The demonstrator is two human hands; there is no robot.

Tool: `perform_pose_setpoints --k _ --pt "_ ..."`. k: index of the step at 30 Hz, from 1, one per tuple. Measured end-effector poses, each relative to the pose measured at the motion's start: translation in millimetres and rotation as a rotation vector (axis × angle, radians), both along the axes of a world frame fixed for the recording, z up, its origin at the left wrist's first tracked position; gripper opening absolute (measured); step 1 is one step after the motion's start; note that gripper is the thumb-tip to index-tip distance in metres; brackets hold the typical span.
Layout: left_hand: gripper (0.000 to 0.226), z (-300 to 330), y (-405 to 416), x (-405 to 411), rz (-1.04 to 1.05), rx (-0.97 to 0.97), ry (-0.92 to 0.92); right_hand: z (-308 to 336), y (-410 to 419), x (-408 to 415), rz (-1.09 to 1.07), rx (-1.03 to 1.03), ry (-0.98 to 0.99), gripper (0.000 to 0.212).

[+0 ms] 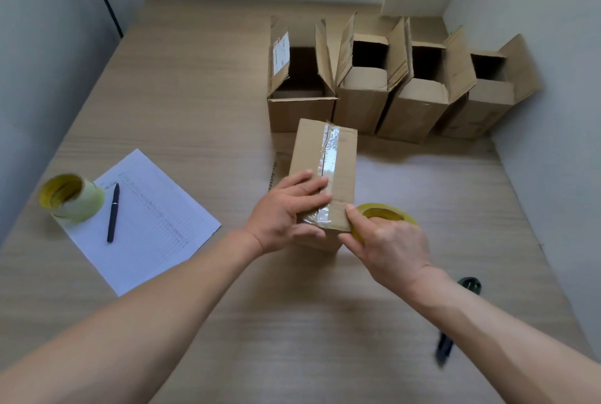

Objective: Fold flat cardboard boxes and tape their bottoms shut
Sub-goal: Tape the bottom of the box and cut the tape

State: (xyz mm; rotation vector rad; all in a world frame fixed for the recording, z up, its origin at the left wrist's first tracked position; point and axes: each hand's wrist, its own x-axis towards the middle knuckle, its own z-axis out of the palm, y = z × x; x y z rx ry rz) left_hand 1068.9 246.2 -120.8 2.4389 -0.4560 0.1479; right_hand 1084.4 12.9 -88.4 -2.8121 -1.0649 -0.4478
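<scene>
My left hand lies flat across the near end of the box, fingers straight, pressing the tape strip onto the cardboard. My right hand grips the tape roll just beside the box's near corner, thumb against the edge. The box sits bottom-up mid-table, in front of the finished boxes. It looks light and hollow, so I judge it will slide or dent if I push hard; best braced flat on top, near the seam, or held by its stiff corners. The film looks slick and wrinkles easily. Plain brown cardboard, oblong, with a shiny, slightly creased clear strip running down its middle seam.
</scene>
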Motion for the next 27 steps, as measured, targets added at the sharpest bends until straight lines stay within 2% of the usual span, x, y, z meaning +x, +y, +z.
perform_pose_setpoints --k 2,4,6,7,10,12,15,17,19,21,22,23,25,26,27 --pt "0.059 1 5 3 -0.008 -0.024 0.051 -1 -1 1 0.005 0.023 0.019 0.052" --pt "0.044 0 7 3 0.043 -0.074 0.101 -3 -2 1 0.001 0.033 0.021 0.052" --pt "0.033 4 1 -2 0.194 -0.185 0.157 -6 -2 2 -0.004 0.053 0.023 0.052" --pt "0.033 5 -4 -5 0.273 -0.179 0.151 -8 -2 2 -0.006 0.066 0.01 0.052" --pt "0.046 11 -33 -10 0.41 0.226 -0.02 -11 -3 -1 -0.018 0.073 0.018 0.051" --pt "0.06 18 -54 -6 0.376 0.392 0.046 -13 -3 -3 -0.023 0.081 0.021 0.05" --pt "0.067 15 -64 -1 0.361 0.499 0.191 -11 -1 0 -0.044 0.094 0.086 0.051" --pt "0.066 11 -63 0 0.354 0.527 0.203 -6 -7 5 -0.052 0.101 0.231 0.063" --pt "0.064 11 -61 -1 0.359 0.54 0.202 -4 -21 11 -0.03 0.084 0.578 0.079" --pt "0.062 11 -60 -1 0.35 0.557 0.206 3 -37 21 -0.019 0.19 1.0 0.087" --pt "0.062 11 -60 0 0.345 0.56 0.208 3 -44 26 0.008 0.189 1.07 0.087" --pt "0.062 10 -60 -1 0.341 0.569 0.21 3 -48 33 0.057 0.135 0.986 0.084" --pt "0.063 10 -59 -2 0.335 0.581 0.214 -6 -47 50 0.165 -0.02 0.463 0.071" --pt "0.064 10 -60 -2 0.329 0.588 0.221 -7 -41 54 0.168 -0.061 0.301 0.065" --pt "0.065 11 -60 -1 0.323 0.593 0.23 -7 -34 59 0.144 -0.071 0.259 0.062"
